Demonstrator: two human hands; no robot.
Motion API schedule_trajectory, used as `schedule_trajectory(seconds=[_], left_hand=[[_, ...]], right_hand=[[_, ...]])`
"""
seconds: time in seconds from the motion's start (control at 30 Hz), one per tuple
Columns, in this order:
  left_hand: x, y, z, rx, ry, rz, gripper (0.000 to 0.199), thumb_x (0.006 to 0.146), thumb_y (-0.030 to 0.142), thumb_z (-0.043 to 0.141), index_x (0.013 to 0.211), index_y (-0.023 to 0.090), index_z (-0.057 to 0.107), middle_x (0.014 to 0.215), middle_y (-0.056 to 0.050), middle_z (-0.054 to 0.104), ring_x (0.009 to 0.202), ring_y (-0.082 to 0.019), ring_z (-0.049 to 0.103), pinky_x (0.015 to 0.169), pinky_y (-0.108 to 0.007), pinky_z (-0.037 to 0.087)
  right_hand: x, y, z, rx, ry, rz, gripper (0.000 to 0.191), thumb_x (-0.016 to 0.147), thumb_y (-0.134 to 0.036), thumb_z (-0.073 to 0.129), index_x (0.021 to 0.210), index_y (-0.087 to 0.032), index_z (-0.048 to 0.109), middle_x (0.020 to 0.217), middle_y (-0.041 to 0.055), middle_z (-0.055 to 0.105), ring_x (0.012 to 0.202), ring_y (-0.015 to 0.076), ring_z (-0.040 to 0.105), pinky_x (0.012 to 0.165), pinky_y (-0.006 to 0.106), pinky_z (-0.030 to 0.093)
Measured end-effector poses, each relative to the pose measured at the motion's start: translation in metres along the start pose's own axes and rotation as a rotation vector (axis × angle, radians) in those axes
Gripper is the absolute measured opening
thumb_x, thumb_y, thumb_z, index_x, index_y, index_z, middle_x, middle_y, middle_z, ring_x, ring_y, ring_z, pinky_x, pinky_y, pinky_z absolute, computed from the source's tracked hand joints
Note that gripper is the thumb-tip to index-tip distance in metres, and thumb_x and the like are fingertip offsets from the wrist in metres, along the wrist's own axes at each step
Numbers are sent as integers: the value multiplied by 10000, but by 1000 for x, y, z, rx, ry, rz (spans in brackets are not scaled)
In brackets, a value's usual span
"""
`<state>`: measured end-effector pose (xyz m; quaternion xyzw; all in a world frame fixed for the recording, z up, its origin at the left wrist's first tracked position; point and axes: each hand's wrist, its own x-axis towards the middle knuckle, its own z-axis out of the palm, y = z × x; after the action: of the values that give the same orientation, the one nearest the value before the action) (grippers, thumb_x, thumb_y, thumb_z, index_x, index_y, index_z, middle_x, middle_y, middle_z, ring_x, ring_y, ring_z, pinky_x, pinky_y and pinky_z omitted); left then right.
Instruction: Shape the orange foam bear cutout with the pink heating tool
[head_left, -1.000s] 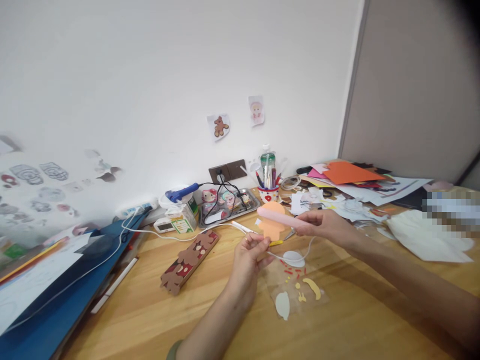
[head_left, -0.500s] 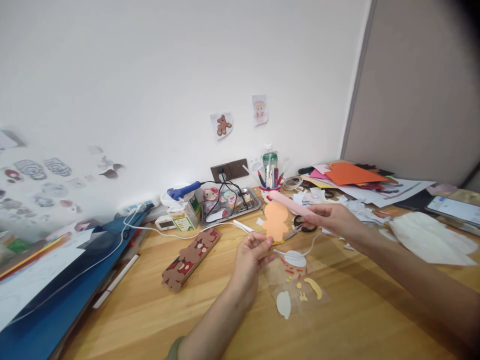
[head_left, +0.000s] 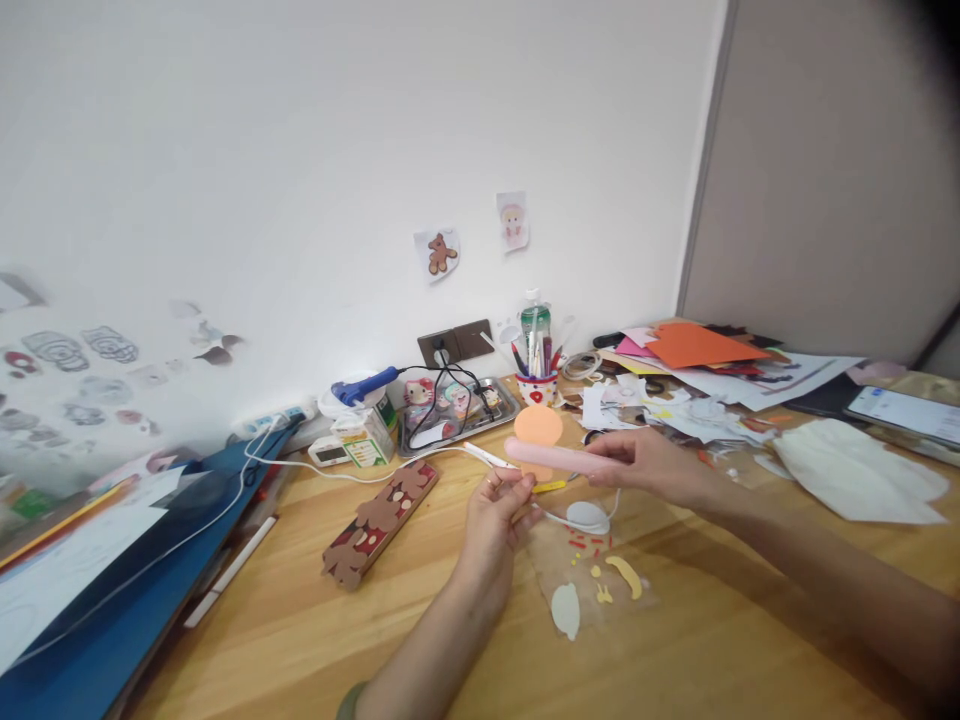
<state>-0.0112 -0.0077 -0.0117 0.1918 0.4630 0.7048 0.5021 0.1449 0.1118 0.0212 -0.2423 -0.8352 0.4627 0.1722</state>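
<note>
Above the wooden table (head_left: 712, 620), the left hand (head_left: 499, 505) pinches the bottom of an orange paper cutout (head_left: 537, 427) while the right hand (head_left: 649, 462) grips a long pink tool (head_left: 559, 455) (held across it) near small paper scraps (head_left: 600, 580).

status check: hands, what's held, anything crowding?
Left hand pinches orange cutout. Right hand grips pink tool, laid across cutout. White cord and small paper pieces lie beneath.

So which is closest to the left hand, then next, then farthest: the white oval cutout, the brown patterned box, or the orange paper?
From the left hand:
1. White oval cutout, just right.
2. Brown patterned box, left.
3. Orange paper, far back right.
</note>
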Motion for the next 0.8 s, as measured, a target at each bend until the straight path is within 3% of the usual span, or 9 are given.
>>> schedule_trajectory(seconds=[0.27,0.5,0.8], left_hand=[[1,2,0,35,5,-12,222,550,203,686,669,153,506,670,10,516,580,-66,489,533,-172,439],[-2,0,1,-14,12,-25,225,541,183,689,663,166,501,703,21,535,567,-58,492,516,-161,439],[1,-1,-1,-59,22,-3,208,596,190,656,739,179,506,713,25,535,579,-46,503,536,-147,438]], right_hand=[[1,6,-10,48,107,7,302,663,-399,571,856,-170,612,811,26,631,771,201,566,651,272,422],[-5,2,-29,281,347,98,269,665,-412,573,825,-199,611,815,37,640,787,191,582,685,262,445],[-2,6,-12,143,91,25,329,675,-401,559,911,-174,592,877,38,628,834,212,561,717,293,415]])
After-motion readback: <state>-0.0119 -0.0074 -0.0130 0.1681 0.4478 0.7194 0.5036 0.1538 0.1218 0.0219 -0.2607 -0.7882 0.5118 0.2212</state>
